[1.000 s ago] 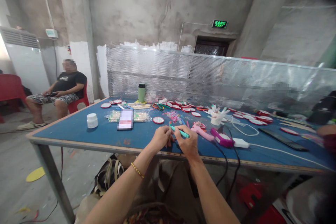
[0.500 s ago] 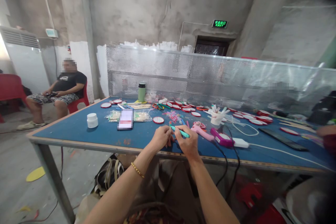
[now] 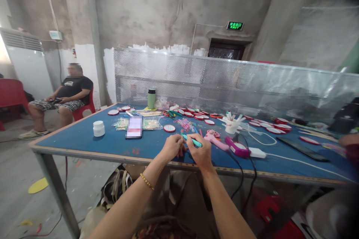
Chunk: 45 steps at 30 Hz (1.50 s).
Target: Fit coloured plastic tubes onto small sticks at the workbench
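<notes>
The right hand (image 3: 201, 150) grips a turquoise pen (image 3: 198, 143) over the near edge of the bench (image 3: 114, 147), its tip end just beside the left hand (image 3: 171, 147). The left hand's fingers are curled; whether they pinch anything, I cannot tell. A pink glue gun (image 3: 219, 142) lies right of the pen, and a red-rimmed disc (image 3: 169, 128) lies beyond the left hand.

Open desk (image 3: 73, 141) along near edge leftward of left hand (image 3: 173, 147), pink glue gun (image 3: 218, 142) obstructing just right of right hand (image 3: 200, 150), perforated screen (image 3: 168, 80) barring far side
</notes>
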Motion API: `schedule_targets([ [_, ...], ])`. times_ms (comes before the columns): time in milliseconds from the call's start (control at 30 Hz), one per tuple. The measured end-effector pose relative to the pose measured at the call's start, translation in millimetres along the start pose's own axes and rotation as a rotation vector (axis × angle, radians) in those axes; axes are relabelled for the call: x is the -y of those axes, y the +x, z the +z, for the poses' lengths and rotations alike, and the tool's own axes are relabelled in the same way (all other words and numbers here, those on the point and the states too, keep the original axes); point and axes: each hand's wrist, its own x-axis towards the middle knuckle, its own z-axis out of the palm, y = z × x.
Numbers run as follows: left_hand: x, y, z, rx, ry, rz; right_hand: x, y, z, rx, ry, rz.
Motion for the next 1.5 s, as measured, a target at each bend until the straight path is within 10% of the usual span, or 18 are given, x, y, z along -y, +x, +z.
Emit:
schedule_targets([
  [1500, 4.9, 2.1, 0.1, 0.001, -0.006, 0.006, -2.5, -2.0, -0.1, -0.002, -0.007, 0.025],
])
